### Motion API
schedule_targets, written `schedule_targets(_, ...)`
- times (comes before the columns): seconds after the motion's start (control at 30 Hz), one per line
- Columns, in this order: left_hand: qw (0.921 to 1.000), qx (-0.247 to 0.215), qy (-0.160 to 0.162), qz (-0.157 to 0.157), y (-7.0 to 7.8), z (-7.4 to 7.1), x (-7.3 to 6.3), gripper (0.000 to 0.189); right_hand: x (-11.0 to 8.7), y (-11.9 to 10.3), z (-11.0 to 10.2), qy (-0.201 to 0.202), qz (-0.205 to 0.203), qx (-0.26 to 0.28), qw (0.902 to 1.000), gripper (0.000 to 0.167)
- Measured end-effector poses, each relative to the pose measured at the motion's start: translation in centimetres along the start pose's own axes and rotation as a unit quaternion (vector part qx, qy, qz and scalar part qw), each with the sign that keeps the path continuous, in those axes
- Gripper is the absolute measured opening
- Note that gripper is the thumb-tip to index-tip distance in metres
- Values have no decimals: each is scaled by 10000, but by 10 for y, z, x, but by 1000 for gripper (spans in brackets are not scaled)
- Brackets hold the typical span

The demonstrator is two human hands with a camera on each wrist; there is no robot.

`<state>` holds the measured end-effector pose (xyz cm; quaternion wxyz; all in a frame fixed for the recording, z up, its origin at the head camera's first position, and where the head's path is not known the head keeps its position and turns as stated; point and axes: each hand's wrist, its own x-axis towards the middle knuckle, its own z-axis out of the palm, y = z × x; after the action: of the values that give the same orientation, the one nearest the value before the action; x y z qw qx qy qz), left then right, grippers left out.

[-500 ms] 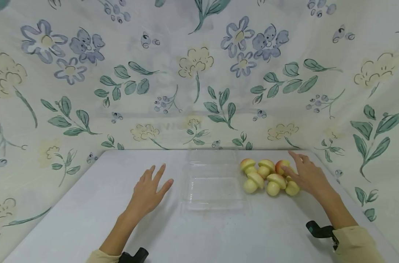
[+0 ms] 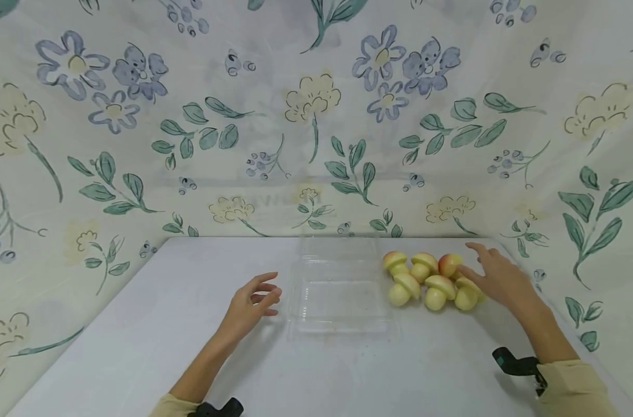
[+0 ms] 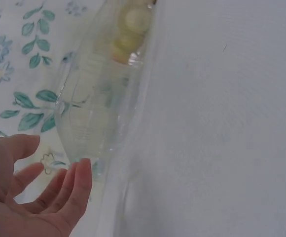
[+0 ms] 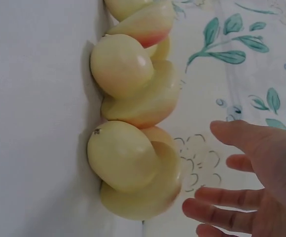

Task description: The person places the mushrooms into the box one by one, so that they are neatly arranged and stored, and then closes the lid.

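— floral cloth [image 2: 266,139] hangs behind the white table [image 2: 316,382]. how are the hands?

— left hand [image 2: 249,304]: fingers loosely bent, holding nothing, just left of the clear box [image 2: 342,332]. right hand [image 2: 501,279]: fingers apart, also holding nothing, beside the mushroom-shaped pieces [image 2: 439,285].

— which lie where?

— clustered on the table, right of the box.

— what could go wrong?

— they sit so close together that a grasp at one might nudge its neighbours and set them rolling. the box looks thin and light, so a bump from the left hand could slide it.

— do the views agree?

— not quite. from the head, the right hand seems to meet the pieces; the right wrist view shows a gap. the left wrist view brings out the box's raised wall, which nearly vanishes from above.
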<state>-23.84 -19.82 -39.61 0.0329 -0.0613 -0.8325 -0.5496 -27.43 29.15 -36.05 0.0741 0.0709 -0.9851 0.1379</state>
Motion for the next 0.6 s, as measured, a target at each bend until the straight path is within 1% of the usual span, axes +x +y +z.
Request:
schedule_targets(0.1, 9987, -500, -109, -64, -2, 3, 0, 49, -1, 0, -4, -180, 25, -10, 9998, 69)
schedule_targets(0.2, 9961, -835, -198, -192, -4, 6, 0, 48, -1, -1, -8, -357, 36, 11, 9994, 66)
schedule_targets(0.33, 9929, -1132, -199, -310, -5, 9, -1, 49, -4, -1, -10, -707, 74, 148, 9974, 68)
schedule_targets(0.47, 9885, -1412, -170, -518, -5, 11, -1, 48, -6, -2, -10, -1117, 41, 415, 9929, 72)
schedule_targets(0.53, 9852, -1572, -169, -656, -6, 12, -1, 49, -6, -3, -8, -1215, -8, 482, 9914, 71)
schedule_targets(0.6, 9834, -1656, -203, -720, -6, 13, -1, 51, -6, -3, -7, -1253, 3, 485, 9909, 70)
